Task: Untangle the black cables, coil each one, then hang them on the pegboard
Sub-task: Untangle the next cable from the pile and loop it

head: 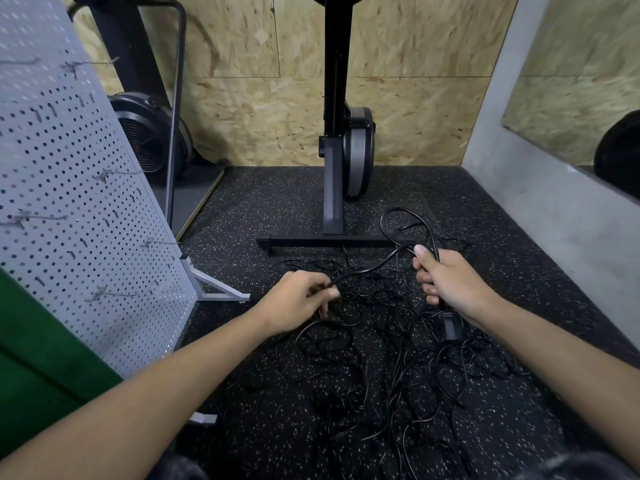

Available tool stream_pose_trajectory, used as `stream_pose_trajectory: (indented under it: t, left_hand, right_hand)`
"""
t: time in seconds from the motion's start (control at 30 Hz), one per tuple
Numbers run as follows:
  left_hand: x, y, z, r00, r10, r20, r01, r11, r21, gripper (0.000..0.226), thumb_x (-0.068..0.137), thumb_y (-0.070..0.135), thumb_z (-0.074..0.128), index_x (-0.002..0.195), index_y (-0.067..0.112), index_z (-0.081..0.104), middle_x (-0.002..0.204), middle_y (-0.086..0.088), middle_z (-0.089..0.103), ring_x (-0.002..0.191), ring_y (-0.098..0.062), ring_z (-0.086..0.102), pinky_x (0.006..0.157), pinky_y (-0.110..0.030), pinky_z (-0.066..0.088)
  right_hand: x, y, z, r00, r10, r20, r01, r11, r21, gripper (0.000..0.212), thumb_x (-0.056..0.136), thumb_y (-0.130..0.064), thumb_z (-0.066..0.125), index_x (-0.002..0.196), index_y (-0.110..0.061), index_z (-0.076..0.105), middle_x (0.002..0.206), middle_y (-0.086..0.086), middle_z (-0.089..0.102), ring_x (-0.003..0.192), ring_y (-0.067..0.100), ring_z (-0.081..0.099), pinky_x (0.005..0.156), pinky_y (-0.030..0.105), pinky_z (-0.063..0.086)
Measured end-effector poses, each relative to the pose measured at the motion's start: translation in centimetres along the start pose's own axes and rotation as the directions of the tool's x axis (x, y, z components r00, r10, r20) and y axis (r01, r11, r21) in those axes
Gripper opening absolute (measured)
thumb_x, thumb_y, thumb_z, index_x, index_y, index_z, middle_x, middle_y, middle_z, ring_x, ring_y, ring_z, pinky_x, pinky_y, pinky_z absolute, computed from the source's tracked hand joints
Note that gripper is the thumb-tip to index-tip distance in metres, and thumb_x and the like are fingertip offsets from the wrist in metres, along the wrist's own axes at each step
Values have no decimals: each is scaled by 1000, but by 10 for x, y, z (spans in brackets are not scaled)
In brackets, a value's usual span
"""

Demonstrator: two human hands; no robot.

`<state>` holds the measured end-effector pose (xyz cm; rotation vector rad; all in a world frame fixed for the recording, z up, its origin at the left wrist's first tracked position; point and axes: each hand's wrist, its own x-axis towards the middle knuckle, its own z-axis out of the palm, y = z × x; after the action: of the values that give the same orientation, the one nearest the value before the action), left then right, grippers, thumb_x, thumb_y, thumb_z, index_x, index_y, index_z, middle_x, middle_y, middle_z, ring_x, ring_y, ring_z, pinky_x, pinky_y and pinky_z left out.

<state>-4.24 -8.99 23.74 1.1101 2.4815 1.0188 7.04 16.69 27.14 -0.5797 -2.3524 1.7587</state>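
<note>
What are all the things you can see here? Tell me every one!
floor: one, black with pale specks, underfoot
tangled cables: one pile, black, on the floor
held cable: one, black, lifted above the pile
plug: one, black, dangling at right
pegboard: one, grey, standing left
hooks: several, grey, on the pegboard
exercise machine: one, black, middle back
fan wheel: one, black, behind the pegboard
wall: one, tan chipboard, at back
green material: one patch, lower left
left hand: one, pinching the held cable
right hand: one, gripping the held cable

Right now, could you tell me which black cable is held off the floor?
The thicker cable stretched between the left hand and right hand, plug hanging below; the thinner cables lie tangled on the floor.
</note>
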Motion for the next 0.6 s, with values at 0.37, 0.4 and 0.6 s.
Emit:
stream_pose_trajectory:
  t: [0.37, 0.4, 0.6]
  left_hand:
    - [11, 14, 12, 950, -187, -252, 37, 864, -502, 26, 108, 26, 57, 94, 17, 78, 66, 8, 66, 67, -15, 71, 86, -46, 61]
    - [13, 12, 12, 938, -209, -277, 43, 862, -505, 28, 109, 27, 56, 93, 17, 77, 62, 9, 63, 64, -13, 68, 83, -46, 61]
    - [10, -7, -4, 890, -160, -427, 59, 969, -240, 27, 108, 36, 55, 87, 26, 69, 63, 9, 61, 58, -11, 53, 61, -31, 40]
  right_hand:
    - [-6, 2, 27, 984, 16, 176, -1, 996, -90, 37, 113, -32, 40, 99, -8, 65, 64, -7, 45, 56, 10, 41, 54, 27, 40]
    - [-5, 3, 27, 983, 34, 182, -16, 995, -97, 37, 112, -34, 40, 98, -9, 62, 64, -8, 43, 54, 9, 38, 52, 26, 37]
    - [-13, -5, 19, 958, 38, 285, 0, 991, -133, 44, 106, -52, 46, 94, -13, 61, 59, -9, 38, 50, 8, 31, 44, 20, 30]
